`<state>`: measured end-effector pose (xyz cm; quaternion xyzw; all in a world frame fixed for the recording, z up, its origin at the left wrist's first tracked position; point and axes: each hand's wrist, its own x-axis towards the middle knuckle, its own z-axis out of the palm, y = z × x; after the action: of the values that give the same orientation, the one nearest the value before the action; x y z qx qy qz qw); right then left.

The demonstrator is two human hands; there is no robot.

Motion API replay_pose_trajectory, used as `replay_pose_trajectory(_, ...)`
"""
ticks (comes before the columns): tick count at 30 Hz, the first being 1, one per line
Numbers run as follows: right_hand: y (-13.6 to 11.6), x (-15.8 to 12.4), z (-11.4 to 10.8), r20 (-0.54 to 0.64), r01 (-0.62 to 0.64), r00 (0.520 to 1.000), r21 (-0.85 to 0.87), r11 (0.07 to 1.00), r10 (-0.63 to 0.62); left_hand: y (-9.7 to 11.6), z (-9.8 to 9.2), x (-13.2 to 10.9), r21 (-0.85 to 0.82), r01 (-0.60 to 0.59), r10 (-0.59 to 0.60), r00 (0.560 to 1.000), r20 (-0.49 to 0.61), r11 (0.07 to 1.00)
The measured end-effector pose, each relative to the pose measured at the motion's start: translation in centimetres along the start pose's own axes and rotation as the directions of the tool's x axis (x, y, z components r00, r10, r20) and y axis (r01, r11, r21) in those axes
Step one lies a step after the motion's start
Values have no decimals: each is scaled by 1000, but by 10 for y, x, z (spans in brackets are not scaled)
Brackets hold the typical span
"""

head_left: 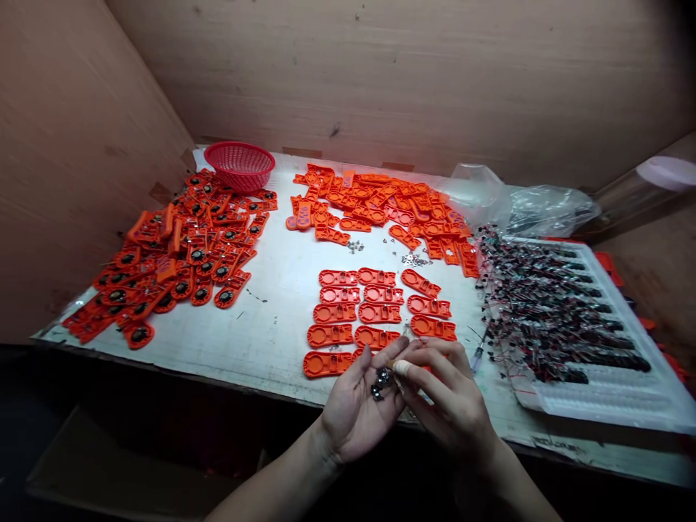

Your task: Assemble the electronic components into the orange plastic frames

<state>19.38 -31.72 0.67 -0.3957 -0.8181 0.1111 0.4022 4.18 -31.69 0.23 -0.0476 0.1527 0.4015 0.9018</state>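
My left hand (pixel 356 420) is palm up and cupped near the table's front edge, with a small heap of shiny metal parts (pixel 380 383) lying in it. Over that palm, my right hand (pixel 460 402) pinches with thumb and fingers at the heap. Whatever sits between its fingertips is too small to make out; one finger has a pale wrap (pixel 401 367). Just beyond both hands, orange plastic shells (pixel 334 313) lie in rows, hollow side up. My hands cover part of the nearest shells.
Orange shells with black round parts (pixel 199 255) are heaped left, beside a red basket (pixel 239 165). More orange shells (pixel 375 199) lie at the back, with small metal bits (pixel 416 259) before them. Right stands a white tray (pixel 609 406) of wired parts, a screwdriver (pixel 477 359) alongside.
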Motion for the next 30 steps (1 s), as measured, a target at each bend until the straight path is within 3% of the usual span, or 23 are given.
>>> replay_pose_trajectory(6, 1, -5, -4, -14, -160, 987, -45, 986, 159, -7, -2, 2, -31, 1, -2, 1000, -15, 1000)
replay_pose_trajectory(11, 2, -11, -5, 28, -193, 981, -35, 980, 194, -12, -1, 4, -16, 20, -20, 999, -50, 1000)
replay_pose_trajectory(15, 2, -16, -6, 3, -222, 975, -111, 969, 224, -18, -2, 6, 136, -59, 80, 984, -158, 989)
replay_pose_trajectory(18, 0, -19, -8, -37, -150, 989, -247, 957, 146, -21, -5, 8, 288, -84, 144, 970, -195, 954)
replay_pose_trajectory(21, -2, -20, -9, -84, -131, 990, -234, 963, 115, -20, -8, 8, 289, -19, 79, 977, -197, 957)
replay_pose_trajectory(25, -3, -21, -11, -121, -267, 959, -69, 961, 257, -21, -9, 9, 257, 25, 24, 982, -185, 966)
replay_pose_trajectory(30, -4, -24, -9, -187, -221, 965, -189, 957, 185, -22, -8, 8, 275, 32, 15, 986, -168, 961)
